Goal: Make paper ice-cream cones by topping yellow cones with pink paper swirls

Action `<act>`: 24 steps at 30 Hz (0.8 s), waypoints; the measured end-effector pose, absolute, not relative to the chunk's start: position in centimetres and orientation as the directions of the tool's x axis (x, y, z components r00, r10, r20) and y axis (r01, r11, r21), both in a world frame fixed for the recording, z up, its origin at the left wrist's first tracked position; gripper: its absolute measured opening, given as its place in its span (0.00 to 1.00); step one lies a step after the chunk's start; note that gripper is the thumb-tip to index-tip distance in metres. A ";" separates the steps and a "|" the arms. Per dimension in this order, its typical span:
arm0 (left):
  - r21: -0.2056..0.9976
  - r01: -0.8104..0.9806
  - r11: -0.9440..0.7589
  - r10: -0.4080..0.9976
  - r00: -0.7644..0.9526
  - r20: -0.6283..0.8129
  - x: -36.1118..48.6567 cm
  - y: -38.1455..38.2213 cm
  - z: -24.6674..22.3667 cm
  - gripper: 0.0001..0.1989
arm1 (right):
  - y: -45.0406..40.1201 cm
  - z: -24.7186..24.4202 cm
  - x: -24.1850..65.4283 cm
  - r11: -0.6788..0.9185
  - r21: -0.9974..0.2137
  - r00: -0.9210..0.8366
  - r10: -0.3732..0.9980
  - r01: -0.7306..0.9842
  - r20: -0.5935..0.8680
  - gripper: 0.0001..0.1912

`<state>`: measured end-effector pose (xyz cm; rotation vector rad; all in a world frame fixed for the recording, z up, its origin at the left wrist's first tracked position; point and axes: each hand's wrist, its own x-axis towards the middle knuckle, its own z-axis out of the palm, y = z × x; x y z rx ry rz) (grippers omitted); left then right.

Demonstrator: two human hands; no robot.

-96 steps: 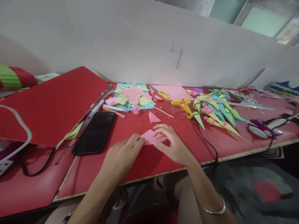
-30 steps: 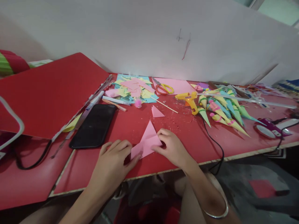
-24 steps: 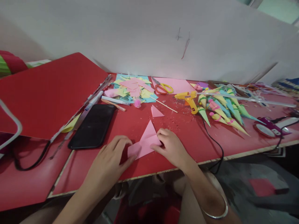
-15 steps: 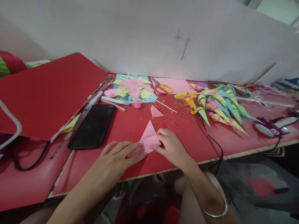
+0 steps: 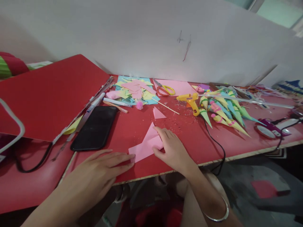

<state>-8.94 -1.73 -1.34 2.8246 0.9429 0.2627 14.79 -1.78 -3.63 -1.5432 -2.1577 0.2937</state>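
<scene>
A partly folded sheet of pink paper (image 5: 145, 146) lies on the red table near its front edge, one point facing away from me. My right hand (image 5: 171, 148) holds its right side, index finger near the top point and thumb lower down on the fold. My left hand (image 5: 106, 167) is open, its fingers stretched out with the tips at the paper's lower left corner. Just beyond the sheet lies a small folded pink paper triangle (image 5: 158, 113).
A black phone (image 5: 94, 127) lies to the left beside pens. Paper scraps (image 5: 134, 88), scissors (image 5: 165, 90), a yellow glue gun (image 5: 191, 102) and a pile of decorated paper cones (image 5: 224, 108) stand farther back. The glue gun's cord (image 5: 217, 143) hangs over the front edge.
My left hand has slid left and toward me, uncovering the paper's left part. The right index finger has stretched up along the fold toward the point.
</scene>
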 end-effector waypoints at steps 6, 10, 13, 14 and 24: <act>0.168 0.587 -0.792 0.608 0.783 0.132 -9.2 -1.9 -1.8 0.27 | -2.6 -3.6 12.8 0.268 -0.374 -0.183 0.951 0.888 0.249 0.37; 0.131 0.593 -0.794 0.607 0.786 0.119 -9.0 -1.8 -1.6 0.26 | -2.9 -3.6 12.3 0.235 -0.384 -0.144 0.957 0.893 0.250 0.39; 0.121 0.600 -0.791 0.611 0.784 0.105 -9.0 -1.8 -1.6 0.25 | -2.7 -3.5 13.0 0.219 -0.382 -0.136 0.963 0.898 0.232 0.35; 0.122 0.603 -0.788 0.615 0.782 0.103 -9.0 -1.8 -1.6 0.25 | -2.6 -3.5 13.4 0.211 -0.377 -0.132 0.966 0.902 0.223 0.34; 0.147 0.631 -0.762 0.644 0.762 0.070 -8.7 -1.7 -1.0 0.26 | -2.2 -3.6 16.2 0.174 -0.320 -0.132 0.980 0.931 0.149 0.26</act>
